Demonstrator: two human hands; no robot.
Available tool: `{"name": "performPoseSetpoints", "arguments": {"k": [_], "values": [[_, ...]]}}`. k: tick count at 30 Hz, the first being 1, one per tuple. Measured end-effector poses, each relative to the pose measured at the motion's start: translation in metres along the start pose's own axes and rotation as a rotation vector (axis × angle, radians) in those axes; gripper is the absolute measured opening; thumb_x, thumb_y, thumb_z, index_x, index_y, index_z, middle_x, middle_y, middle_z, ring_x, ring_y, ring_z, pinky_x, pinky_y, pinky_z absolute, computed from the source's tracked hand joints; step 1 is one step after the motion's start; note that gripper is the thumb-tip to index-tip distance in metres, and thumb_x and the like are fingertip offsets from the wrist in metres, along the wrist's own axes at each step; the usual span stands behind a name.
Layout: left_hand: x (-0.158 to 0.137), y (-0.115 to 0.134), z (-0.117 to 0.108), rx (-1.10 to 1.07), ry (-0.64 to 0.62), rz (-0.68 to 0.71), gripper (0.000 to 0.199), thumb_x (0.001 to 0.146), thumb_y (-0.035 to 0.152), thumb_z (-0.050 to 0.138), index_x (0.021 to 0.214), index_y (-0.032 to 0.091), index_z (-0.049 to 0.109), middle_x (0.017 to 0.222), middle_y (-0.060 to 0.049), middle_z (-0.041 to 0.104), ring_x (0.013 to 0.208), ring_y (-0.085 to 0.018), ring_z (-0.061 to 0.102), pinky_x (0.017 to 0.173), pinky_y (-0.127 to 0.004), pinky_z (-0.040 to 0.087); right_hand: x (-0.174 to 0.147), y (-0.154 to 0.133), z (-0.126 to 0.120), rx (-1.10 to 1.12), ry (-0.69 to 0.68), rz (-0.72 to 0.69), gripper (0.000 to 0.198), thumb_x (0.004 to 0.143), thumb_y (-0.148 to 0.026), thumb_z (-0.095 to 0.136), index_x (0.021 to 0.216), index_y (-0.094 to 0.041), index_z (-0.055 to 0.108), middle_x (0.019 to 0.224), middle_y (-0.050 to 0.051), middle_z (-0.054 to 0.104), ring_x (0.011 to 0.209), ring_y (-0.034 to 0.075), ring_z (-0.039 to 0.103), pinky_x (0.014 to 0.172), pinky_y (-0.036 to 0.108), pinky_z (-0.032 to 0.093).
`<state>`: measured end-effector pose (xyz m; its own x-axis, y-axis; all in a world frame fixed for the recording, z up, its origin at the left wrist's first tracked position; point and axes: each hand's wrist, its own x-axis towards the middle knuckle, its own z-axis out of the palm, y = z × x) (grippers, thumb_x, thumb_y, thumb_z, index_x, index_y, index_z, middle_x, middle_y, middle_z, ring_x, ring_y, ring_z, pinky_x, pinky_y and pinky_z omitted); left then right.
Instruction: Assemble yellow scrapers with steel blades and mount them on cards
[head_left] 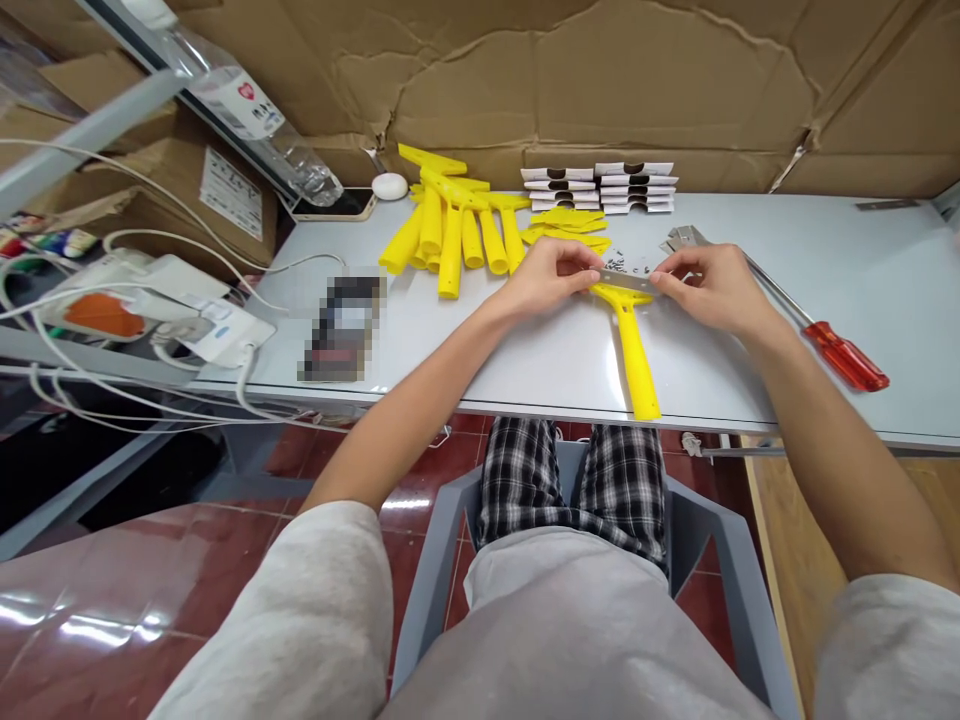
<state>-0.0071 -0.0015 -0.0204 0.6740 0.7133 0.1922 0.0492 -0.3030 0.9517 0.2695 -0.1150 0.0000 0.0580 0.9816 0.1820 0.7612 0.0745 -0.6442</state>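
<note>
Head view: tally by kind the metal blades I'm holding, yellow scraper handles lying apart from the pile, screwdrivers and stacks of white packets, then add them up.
Held metal blade: 1
Separate yellow scraper handle: 1
Red-handled screwdriver: 1
Stacks of white packets: 2
Total: 5

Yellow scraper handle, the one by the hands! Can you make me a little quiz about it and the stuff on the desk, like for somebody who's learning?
1. Pick one: which is nearer the red-handled screwdriver?
A) the left hand
B) the right hand

2. True or false: both hands touch the metal blade at the head of the yellow scraper handle.

3. Fill in the blank: the white packets at the back of the desk stand in ___ stacks side by side.

Key:
1. B
2. True
3. two
</note>
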Motion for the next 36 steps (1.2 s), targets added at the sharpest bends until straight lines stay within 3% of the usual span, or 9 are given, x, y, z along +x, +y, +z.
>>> {"name": "performPoseSetpoints", "arguments": {"k": [6, 13, 17, 27, 36], "values": [[0.000, 0.000, 0.000, -0.010, -0.007, 0.007, 0.022, 0.089, 0.024, 0.091, 0.107, 0.017, 0.082, 0.108, -0.009, 0.085, 0.104, -0.025, 0.079, 0.102, -0.044, 0.063, 0.001, 0.002, 0.000, -0.041, -0.040, 0.021, 0.042, 0.099, -0.058, 0.076, 0.101, -0.017, 0.083, 0.090, 0.008, 0.077, 0.074, 0.015, 0.062, 0.082, 0.034, 0.054], [-0.004, 0.013, 0.003, -0.022, 0.050, -0.062, 0.022, 0.086, 0.016, 0.090, 0.107, 0.017, 0.083, 0.114, -0.009, 0.086, 0.112, -0.026, 0.078, 0.109, -0.045, 0.062, 0.004, 0.011, 0.003, 0.176, -0.072, -0.014, 0.054, 0.091, -0.072, 0.086, 0.098, -0.019, 0.077, 0.086, 0.008, 0.072, 0.084, 0.018, 0.068, 0.086, 0.034, 0.059], [-0.004, 0.017, 0.004, -0.055, 0.074, -0.064, 0.033, 0.084, 0.012, 0.091, 0.115, 0.018, 0.082, 0.127, -0.011, 0.085, 0.120, -0.027, 0.078, 0.114, -0.047, 0.062, 0.002, 0.007, 0.001, 0.204, -0.118, 0.035, 0.059, 0.091, -0.078, 0.083, 0.100, -0.020, 0.074, 0.078, 0.006, 0.069, 0.079, 0.017, 0.067, 0.085, 0.034, 0.061], [-0.006, 0.017, 0.003, -0.055, 0.091, -0.051, 0.040, 0.081, 0.014, 0.093, 0.118, 0.018, 0.080, 0.126, -0.012, 0.085, 0.116, -0.028, 0.081, 0.112, -0.049, 0.065, -0.003, -0.006, 0.003, 0.307, -0.142, 0.110, 0.070, 0.087, -0.086, 0.084, 0.105, -0.019, 0.074, 0.077, 0.005, 0.072, 0.061, 0.011, 0.056, 0.059, 0.028, 0.049], [-0.007, 0.017, 0.002, -0.073, 0.055, -0.044, 0.044, 0.078, 0.021, 0.098, 0.117, 0.020, 0.079, 0.127, -0.013, 0.085, 0.118, -0.028, 0.081, 0.112, -0.049, 0.066, -0.002, -0.001, 0.005, 0.350, -0.129, 0.132, 0.078, 0.084, -0.092, 0.082, 0.110, -0.019, 0.074, 0.079, 0.007, 0.073, 0.060, 0.012, 0.059, 0.055, 0.028, 0.048]]}}
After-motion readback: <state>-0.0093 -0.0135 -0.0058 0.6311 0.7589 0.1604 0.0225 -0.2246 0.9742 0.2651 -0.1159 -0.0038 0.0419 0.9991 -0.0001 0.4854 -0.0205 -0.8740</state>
